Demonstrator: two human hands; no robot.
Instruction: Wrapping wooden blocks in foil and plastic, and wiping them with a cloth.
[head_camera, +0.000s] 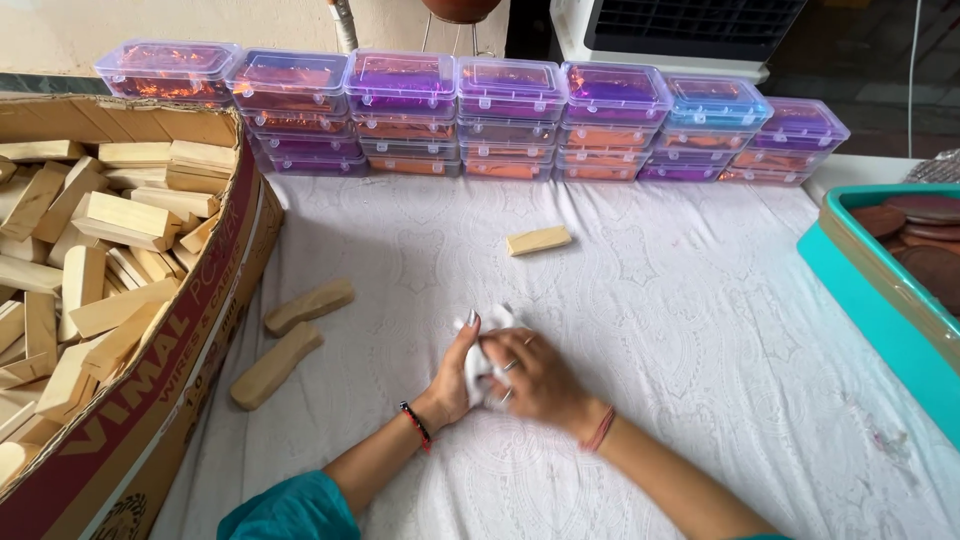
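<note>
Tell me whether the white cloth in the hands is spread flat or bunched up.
Bunched up. The white cloth is crumpled into a small wad between the left hand and right hand, with only creased edges showing.

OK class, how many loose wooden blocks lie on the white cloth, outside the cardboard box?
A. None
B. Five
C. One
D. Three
D: two blocks lie beside the box and one block lies near the stacked containers, while both hands hold a white cloth wad.
</note>
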